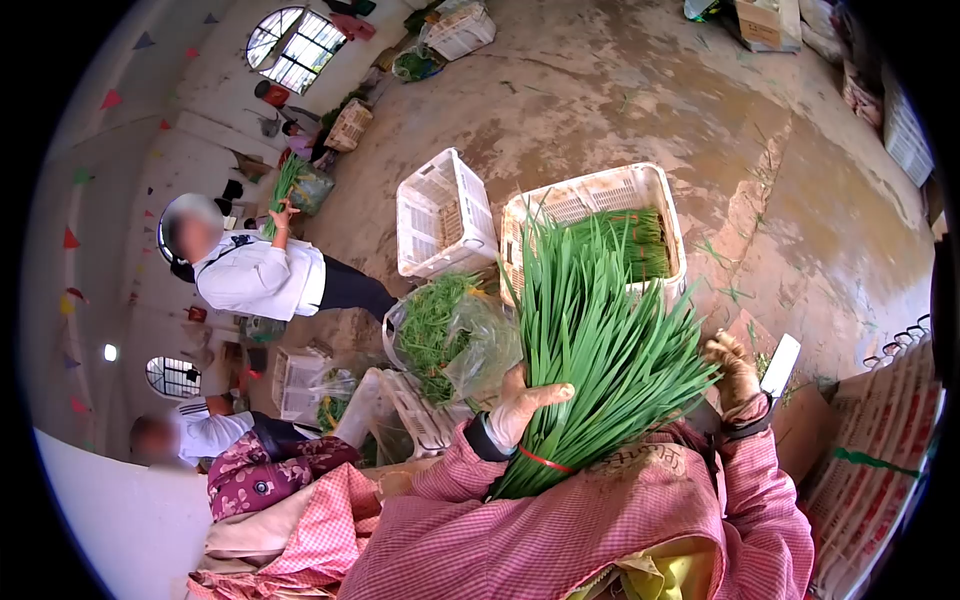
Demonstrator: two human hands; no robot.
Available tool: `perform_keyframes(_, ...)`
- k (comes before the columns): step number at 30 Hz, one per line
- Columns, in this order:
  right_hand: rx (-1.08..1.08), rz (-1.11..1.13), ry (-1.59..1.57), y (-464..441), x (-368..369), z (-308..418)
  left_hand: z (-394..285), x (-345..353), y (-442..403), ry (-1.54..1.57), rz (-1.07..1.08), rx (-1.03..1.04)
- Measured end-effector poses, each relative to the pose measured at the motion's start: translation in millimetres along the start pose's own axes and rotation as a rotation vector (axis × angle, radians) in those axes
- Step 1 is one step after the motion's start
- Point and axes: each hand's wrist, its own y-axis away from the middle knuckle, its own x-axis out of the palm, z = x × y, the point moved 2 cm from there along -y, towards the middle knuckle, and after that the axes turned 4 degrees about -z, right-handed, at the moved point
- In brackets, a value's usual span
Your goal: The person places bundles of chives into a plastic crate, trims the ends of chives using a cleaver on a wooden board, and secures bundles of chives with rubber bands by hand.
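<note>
A large bunch of garlic chives (610,340) lies across my lap, its leaf tips fanned up and to the right. A red band (545,460) circles it near the lower end. My left hand (522,407), in a soiled pale glove, grips the bunch from its left side, thumb stretched over the leaves. Just off the leaf tips on the right is my gloved right hand (735,370), its fingers loosely bent and apart, with nothing visible in them. Beyond the leaves, a white crate (665,195) holds several banded bundles of chives (635,245).
Another white crate (445,215) stands left of the filled one. Nearer is a clear bag of loose greens (435,340). A flat white object (781,365) is beside my right hand. Stacked printed cartons (870,470) stand at right. A person (265,275) holds greens; another person (215,435) is below.
</note>
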Motion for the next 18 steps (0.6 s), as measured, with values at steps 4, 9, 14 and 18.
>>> perform_keyframes(4,-0.858,-0.022,0.226,29,23,96,26,-27,-4,-0.067,0.217,0.074)
perform_keyframes(9,-0.812,0.335,0.172,123,131,130,0,-6,-1,-0.433,0.272,0.157)
perform_keyframes(14,-0.432,0.416,0.354,94,136,84,19,-27,1,-0.078,0.183,0.005)
perform_keyframes(18,-0.405,0.449,0.595,94,134,87,6,-16,5,0.003,0.220,0.026)
